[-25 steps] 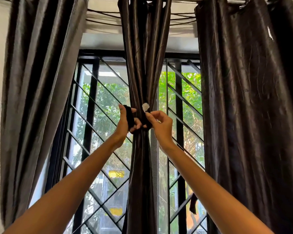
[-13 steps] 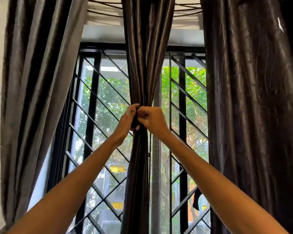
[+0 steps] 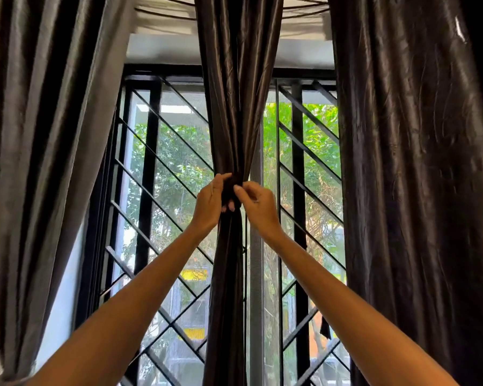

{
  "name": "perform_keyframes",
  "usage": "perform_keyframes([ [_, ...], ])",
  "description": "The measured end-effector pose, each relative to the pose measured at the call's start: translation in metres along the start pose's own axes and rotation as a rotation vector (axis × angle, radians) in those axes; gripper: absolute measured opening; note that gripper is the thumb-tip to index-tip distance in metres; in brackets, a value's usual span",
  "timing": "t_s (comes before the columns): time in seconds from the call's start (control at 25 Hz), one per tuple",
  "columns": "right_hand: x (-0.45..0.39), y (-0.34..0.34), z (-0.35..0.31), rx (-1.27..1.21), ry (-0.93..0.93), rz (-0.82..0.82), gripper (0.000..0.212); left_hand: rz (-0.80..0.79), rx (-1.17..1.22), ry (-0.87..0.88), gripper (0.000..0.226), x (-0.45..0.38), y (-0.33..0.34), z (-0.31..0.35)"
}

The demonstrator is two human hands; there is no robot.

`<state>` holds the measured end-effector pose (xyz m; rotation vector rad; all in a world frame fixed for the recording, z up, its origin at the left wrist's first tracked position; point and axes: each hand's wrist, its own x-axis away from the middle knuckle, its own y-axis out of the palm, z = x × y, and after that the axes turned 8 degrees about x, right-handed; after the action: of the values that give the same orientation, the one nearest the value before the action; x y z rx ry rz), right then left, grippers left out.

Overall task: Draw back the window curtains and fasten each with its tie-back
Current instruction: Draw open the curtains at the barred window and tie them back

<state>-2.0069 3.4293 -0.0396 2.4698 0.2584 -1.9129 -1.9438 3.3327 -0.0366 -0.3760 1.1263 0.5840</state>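
Mid-frame, both hands clamped on the dark tie-back [image 3: 230,190] cinching the middle curtain [image 3: 234,107] — left hand [image 3: 210,203], right hand [image 3: 258,206]. Loose curtains [image 3: 53,135] at left and right edges, window grille [image 3: 162,162] behind.

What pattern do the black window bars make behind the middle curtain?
In the head view, the black window bars form diagonal lines crossing upright posts.

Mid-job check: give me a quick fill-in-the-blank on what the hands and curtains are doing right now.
1. Both hands, left hand and right hand, meet at the ____ curtain.
2. That curtain is gathered into a narrow ____.
3. The left curtain and right curtain hang ____, with no tie-back visible.
4. Behind the curtains the window has a black metal ____.

Missing words: middle; bundle; loose; grille
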Motion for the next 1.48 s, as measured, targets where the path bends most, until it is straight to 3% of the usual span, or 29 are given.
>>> perform_keyframes([
  [0.2, -0.007, 0.008, -0.012, -0.061, 0.248, 0.106, 0.011, 0.020, -0.514, 0.361, 0.047, 0.011, -0.007, -0.006],
  [0.28, -0.010, 0.003, -0.015, 0.002, 0.180, 0.049, 0.023, 0.017, -0.570, 0.464, 0.052, 0.008, -0.012, -0.011],
  [0.36, -0.011, 0.000, -0.016, 0.169, -0.015, -0.004, 0.015, 0.005, -0.571, 0.509, 0.051, 0.006, -0.012, -0.012],
  [0.48, -0.004, -0.004, -0.013, 0.329, -0.125, -0.206, 0.011, 0.012, -0.571, 0.505, 0.050, 0.004, -0.012, -0.010],
  [0.6, -0.001, -0.013, -0.010, 0.385, -0.093, -0.489, 0.040, -0.021, -0.628, 0.483, 0.050, 0.006, -0.013, -0.015],
  [0.68, -0.004, -0.015, -0.009, 0.462, -0.182, -0.569, 0.045, -0.009, -0.631, 0.384, 0.052, 0.006, -0.009, -0.012],
  [0.8, 0.001, -0.012, -0.010, 0.462, -0.244, -0.438, 0.045, 0.041, -0.526, 0.210, 0.048, 0.001, -0.002, -0.004],
  [0.96, 0.023, -0.008, 0.000, 0.619, -0.410, 0.026, 0.035, 0.035, -0.380, 0.113, 0.054, -0.009, -0.011, -0.001],
  [1.04, 0.023, -0.007, -0.002, 0.750, -0.406, -0.048, 0.037, 0.007, -0.382, 0.130, 0.056, -0.010, -0.013, -0.002],
  [1.12, 0.019, -0.004, -0.006, 0.794, -0.359, -0.141, 0.033, -0.010, -0.364, 0.120, 0.041, -0.010, -0.014, -0.003],
  [1.2, 0.018, 0.002, -0.007, 0.816, -0.442, -0.113, 0.025, -0.046, -0.356, 0.093, 0.032, -0.011, -0.014, -0.004],
  [1.32, 0.016, 0.000, -0.005, 0.804, -0.588, -0.117, 0.027, -0.103, -0.327, 0.145, 0.040, -0.004, -0.016, -0.002],
  [1.48, 0.031, -0.010, 0.007, 0.775, -0.683, -0.129, 0.026, 0.204, -0.475, 0.165, 0.072, -0.002, -0.031, -0.037],
])
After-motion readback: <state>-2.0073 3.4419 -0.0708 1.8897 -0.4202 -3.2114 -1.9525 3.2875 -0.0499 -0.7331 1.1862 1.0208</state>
